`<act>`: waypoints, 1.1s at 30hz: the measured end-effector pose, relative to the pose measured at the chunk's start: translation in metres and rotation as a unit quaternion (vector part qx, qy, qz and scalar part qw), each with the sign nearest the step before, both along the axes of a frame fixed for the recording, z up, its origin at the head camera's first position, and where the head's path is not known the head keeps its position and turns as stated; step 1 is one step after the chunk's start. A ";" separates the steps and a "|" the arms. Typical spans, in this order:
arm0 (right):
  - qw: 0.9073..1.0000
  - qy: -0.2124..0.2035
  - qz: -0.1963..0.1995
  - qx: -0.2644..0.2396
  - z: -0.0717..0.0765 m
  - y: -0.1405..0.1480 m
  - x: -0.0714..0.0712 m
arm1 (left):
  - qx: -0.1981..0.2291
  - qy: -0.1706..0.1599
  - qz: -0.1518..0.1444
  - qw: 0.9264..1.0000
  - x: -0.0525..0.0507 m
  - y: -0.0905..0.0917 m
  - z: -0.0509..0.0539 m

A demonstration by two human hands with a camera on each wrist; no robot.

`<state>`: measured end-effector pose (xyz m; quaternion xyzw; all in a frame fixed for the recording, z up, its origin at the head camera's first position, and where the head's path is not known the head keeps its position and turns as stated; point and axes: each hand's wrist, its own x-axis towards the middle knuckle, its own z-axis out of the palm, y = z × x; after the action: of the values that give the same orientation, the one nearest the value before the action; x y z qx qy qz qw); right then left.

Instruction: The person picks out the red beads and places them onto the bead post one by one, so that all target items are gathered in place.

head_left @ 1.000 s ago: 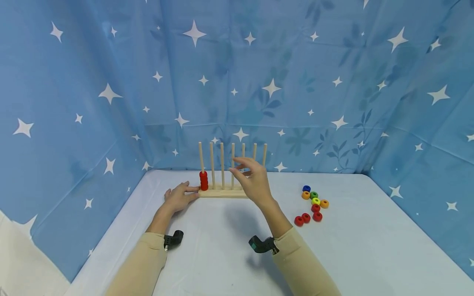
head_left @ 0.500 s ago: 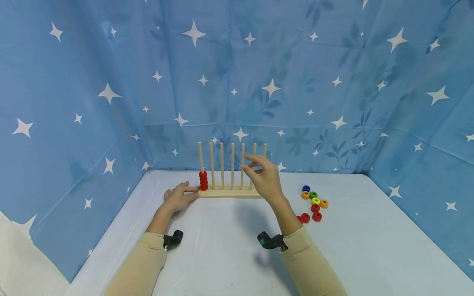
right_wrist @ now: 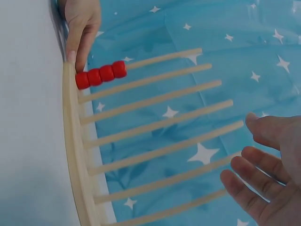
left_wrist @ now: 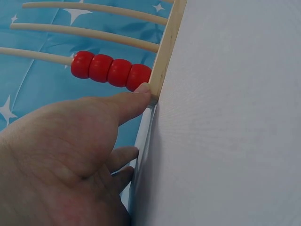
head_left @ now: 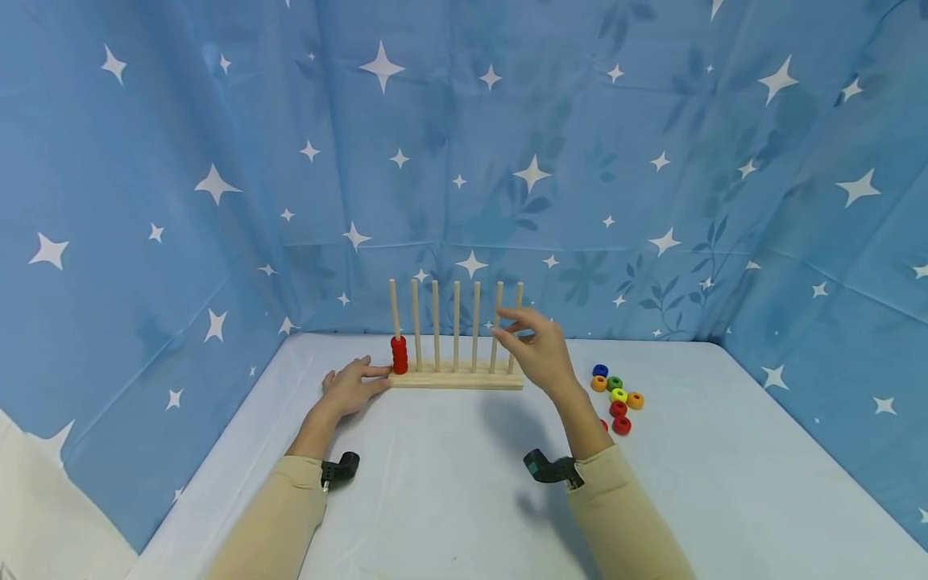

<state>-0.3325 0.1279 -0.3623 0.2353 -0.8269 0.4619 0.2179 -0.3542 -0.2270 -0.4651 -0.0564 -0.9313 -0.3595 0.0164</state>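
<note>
A wooden peg rack stands at the back of the table, with several upright pegs. Stacked on its leftmost peg are several red beads. My left hand pinches the left end of the base between thumb and finger; its thumb lies by the lowest bead. At the rack's right end, my right hand is raised in front of the last pegs, thumb and fingers apart. Nothing shows between those fingers in the right wrist view. The other pegs carry no beads.
Right of the rack lie loose beads: a blue one, a green one, a yellow one, orange ones and red ones. My right forearm partly hides the red ones. A blue star-patterned curtain hangs behind the table.
My right hand has moved to the right along the pegs, from the middle ones to the last ones, its fingers still apart. The left hand and the rack have stayed put.
</note>
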 end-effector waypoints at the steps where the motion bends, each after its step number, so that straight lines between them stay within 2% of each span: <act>1: 1.000 -0.004 -0.001 0.003 0.000 0.003 0.000 | 0.001 0.000 0.001 1.000 0.000 0.000 0.000; 13: 0.999 -0.033 -0.013 0.040 -0.004 0.041 -0.004 | -0.011 -0.002 0.009 1.000 -0.002 0.002 -0.001; 23: 0.996 -0.068 -0.004 0.066 -0.011 0.076 -0.007 | -0.007 -0.004 0.007 1.000 0.000 0.001 -0.001; 33: 0.991 -0.096 0.003 0.091 -0.016 0.095 -0.009 | -0.009 -0.007 0.007 1.000 -0.001 0.002 -0.002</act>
<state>-0.3412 0.2228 -0.3779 0.2110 -0.8819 0.4058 0.1141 -0.3556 -0.2252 -0.4669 -0.0473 -0.9351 -0.3510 0.0118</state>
